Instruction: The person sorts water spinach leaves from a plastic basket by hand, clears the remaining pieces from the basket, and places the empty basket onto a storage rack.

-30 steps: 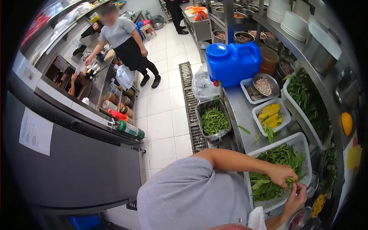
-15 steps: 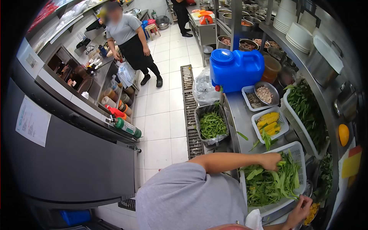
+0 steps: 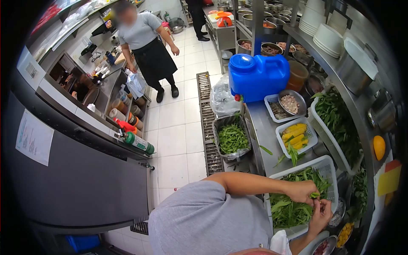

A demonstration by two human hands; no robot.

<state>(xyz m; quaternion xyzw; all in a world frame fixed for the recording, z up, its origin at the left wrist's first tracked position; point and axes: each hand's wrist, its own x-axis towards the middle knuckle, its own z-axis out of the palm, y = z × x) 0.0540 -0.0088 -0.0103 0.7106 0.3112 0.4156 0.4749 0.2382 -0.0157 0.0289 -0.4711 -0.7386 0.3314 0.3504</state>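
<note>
My left hand (image 3: 302, 192) is closed around leafy green stems (image 3: 314, 195), whose cut ends poke out by the thumb. Pressed up close to it, my right hand (image 3: 321, 216) pinches the same greens at the fingertips; the exact grip is partly hidden. Both hands are over a white perforated basket (image 3: 330, 166) heaped with long-leaved greens (image 3: 291, 210). Below the right wrist, a metal bowl (image 3: 325, 245) holds reddish pieces.
Beyond the basket sit a small basket of yellow corn (image 3: 294, 134), a bowl of chopped meat (image 3: 290, 104) and a blue jug (image 3: 259, 78). A lined bin of green stems (image 3: 233, 140) stands beside the counter. A co-worker (image 3: 148, 46) stands across the aisle.
My right hand has moved up and in to meet my left hand at the stems. My left hand has lowered slightly. The co-worker has shifted, one arm swinging outward.
</note>
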